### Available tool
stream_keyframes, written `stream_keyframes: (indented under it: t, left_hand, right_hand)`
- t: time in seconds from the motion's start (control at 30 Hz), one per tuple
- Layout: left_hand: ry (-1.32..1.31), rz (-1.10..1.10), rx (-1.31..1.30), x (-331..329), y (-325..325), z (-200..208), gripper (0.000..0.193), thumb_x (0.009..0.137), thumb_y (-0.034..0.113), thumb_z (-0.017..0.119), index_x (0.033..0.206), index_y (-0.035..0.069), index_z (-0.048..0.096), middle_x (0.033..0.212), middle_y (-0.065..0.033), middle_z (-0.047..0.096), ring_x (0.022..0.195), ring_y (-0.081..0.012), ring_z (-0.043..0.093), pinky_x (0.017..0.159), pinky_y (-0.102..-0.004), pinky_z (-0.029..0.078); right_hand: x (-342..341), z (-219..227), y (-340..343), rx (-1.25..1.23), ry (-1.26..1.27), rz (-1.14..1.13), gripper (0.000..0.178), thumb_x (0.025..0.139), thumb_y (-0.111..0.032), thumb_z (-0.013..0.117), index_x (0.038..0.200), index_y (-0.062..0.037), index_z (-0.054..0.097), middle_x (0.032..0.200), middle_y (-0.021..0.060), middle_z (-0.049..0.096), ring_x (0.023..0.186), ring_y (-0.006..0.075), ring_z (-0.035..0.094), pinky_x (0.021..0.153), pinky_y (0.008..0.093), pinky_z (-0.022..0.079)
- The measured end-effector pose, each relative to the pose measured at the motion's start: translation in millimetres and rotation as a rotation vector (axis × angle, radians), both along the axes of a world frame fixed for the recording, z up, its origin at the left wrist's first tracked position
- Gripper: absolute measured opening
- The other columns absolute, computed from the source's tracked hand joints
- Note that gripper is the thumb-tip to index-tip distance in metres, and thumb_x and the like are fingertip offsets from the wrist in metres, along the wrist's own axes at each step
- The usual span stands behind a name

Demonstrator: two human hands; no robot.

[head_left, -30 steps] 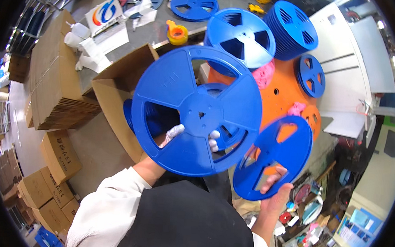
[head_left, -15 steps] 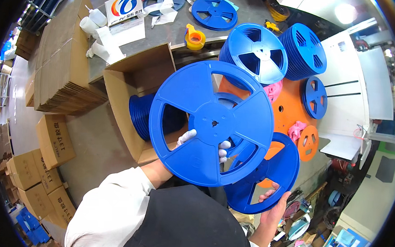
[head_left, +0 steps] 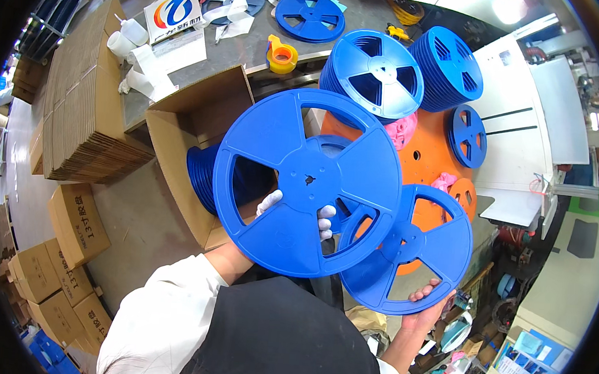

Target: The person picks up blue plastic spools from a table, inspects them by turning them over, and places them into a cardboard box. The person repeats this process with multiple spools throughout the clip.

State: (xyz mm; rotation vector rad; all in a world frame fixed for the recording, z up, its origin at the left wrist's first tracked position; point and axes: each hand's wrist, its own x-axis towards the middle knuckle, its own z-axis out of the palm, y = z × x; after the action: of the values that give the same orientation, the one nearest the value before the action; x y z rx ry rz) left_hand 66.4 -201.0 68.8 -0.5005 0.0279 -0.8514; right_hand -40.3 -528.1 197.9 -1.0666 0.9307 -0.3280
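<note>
My left hand (head_left: pixel 325 223) grips a large blue plastic reel (head_left: pixel 291 217) from beneath. Its white-covered thumb and fingers come up through two of the reel's openings, while the palm is hidden. To the right, a second blue reel (head_left: pixel 440 243) is held at its lower rim by my right hand (head_left: pixel 424 306), the bare fingers curled over the edge. The first reel is in front of part of the second. Behind the first reel stands an open cardboard box (head_left: pixel 167 134), with several dark blue reels (head_left: pixel 203 178) inside.
Two stacks of blue reels (head_left: pixel 375 68) (head_left: pixel 451 62) stand beyond on an orange surface (head_left: pixel 429 137) with pink cloths (head_left: pixel 402 130). A grey workbench (head_left: pixel 243 43) carries a yellow tape dispenser (head_left: pixel 281 55) and another reel (head_left: pixel 310 17). Flattened cartons (head_left: pixel 85 98) and closed boxes (head_left: pixel 78 221) are at left.
The right-hand reel has turned so its face shows more fully toward me, and has moved slightly right. My left hand keeps its hold on the large reel. The view has shifted a little.
</note>
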Motion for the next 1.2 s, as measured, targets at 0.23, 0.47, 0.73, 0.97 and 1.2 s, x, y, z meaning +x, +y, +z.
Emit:
stream_keyframes:
  t: [0.23,0.47,0.73,0.97,1.2]
  left_hand:
    - [-0.041,0.017,0.182,-1,9,2,0.085,0.086,0.051,0.063,0.145,-0.003,0.035,0.137,-0.0182,0.052,0.126,-0.0362,0.051,0.113,-0.0472,0.035]
    - [-0.050,0.163,0.227,4,25,16,0.076,0.087,0.051,0.064,0.136,-0.003,0.042,0.125,-0.0160,0.058,0.117,-0.0341,0.056,0.111,-0.0450,0.038]
    - [-0.083,0.511,0.597,7,71,19,0.064,0.094,0.046,0.061,0.137,0.003,0.043,0.123,-0.0179,0.058,0.106,-0.0282,0.063,0.095,-0.0417,0.053]
    - [-0.169,0.522,0.520,10,80,7,0.068,0.094,0.047,0.061,0.139,0.002,0.040,0.126,-0.0177,0.058,0.117,-0.0321,0.058,0.101,-0.0443,0.050]
    - [-0.163,0.423,0.458,10,79,-2,0.071,0.093,0.047,0.063,0.140,0.000,0.039,0.128,-0.0206,0.058,0.121,-0.0345,0.055,0.104,-0.0469,0.047]
  right_hand:
    - [-10,-18,-13,0.167,-0.083,-0.102,0.052,0.095,-0.061,0.047,0.095,-0.0098,0.057,0.063,-0.0030,0.050,0.052,0.0092,0.048,0.046,0.0240,0.039]
    - [-20,-28,-19,0.262,-0.175,-0.069,0.048,0.097,-0.056,0.047,0.091,-0.0100,0.058,0.059,-0.0011,0.048,0.046,0.0125,0.042,0.044,0.0278,0.035]
    - [-31,-47,-28,0.388,-0.480,0.144,0.029,0.102,-0.030,0.046,0.094,-0.0056,0.058,0.056,0.0017,0.050,0.040,0.0141,0.047,0.040,0.0290,0.035]
    - [-27,-47,-24,0.490,-0.584,0.184,0.026,0.102,-0.026,0.046,0.099,-0.0031,0.056,0.060,0.0033,0.052,0.042,0.0151,0.048,0.043,0.0300,0.038]
    - [-18,-44,-18,0.545,-0.595,0.152,0.027,0.102,-0.027,0.044,0.100,-0.0025,0.056,0.061,0.0041,0.052,0.044,0.0153,0.049,0.044,0.0304,0.038]
